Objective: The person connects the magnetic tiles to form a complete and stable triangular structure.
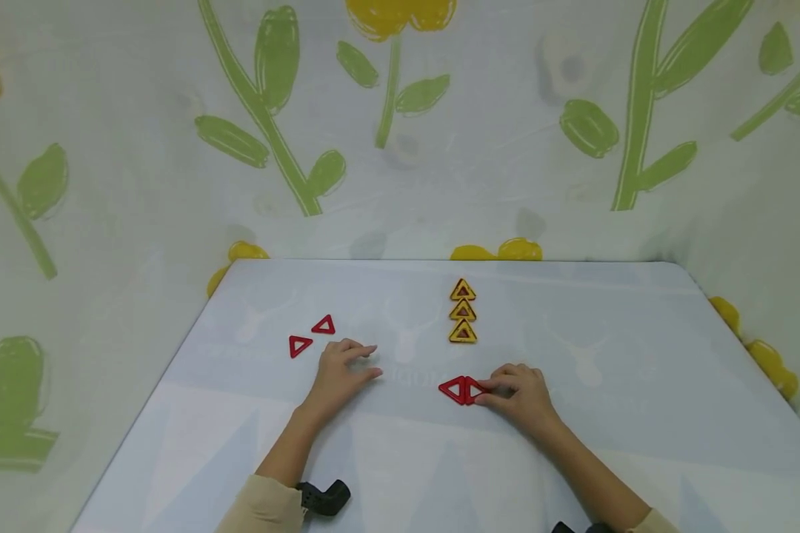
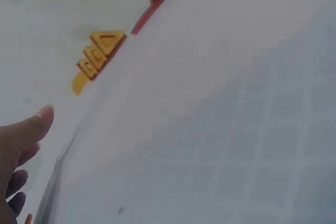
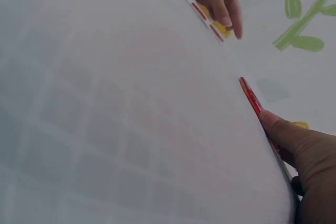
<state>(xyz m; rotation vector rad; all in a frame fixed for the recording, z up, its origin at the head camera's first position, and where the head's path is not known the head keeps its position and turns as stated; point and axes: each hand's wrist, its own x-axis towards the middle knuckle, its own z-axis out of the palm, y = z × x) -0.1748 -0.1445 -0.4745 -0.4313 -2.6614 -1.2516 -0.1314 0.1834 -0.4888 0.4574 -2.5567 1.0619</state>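
My right hand (image 1: 521,396) pinches the right one of two red triangle tiles, whose bases meet in the middle of the table. The left tile of that pair (image 1: 450,389) points left; in the right wrist view the red tiles (image 3: 251,95) appear nearly edge-on by the thumb. My left hand (image 1: 340,374) hovers over the table with thumb and fingers apart and nothing between them. Just beyond it lie two loose red triangle tiles, one lower (image 1: 299,346) and one higher (image 1: 324,325).
Beyond the right hand stands a column of three yellow triangle pieces with red centres (image 1: 463,311). They also show in the left wrist view as yellow pieces (image 2: 107,43). The white table (image 1: 607,333) meets a flower-printed cloth (image 1: 473,170) at its back edge.
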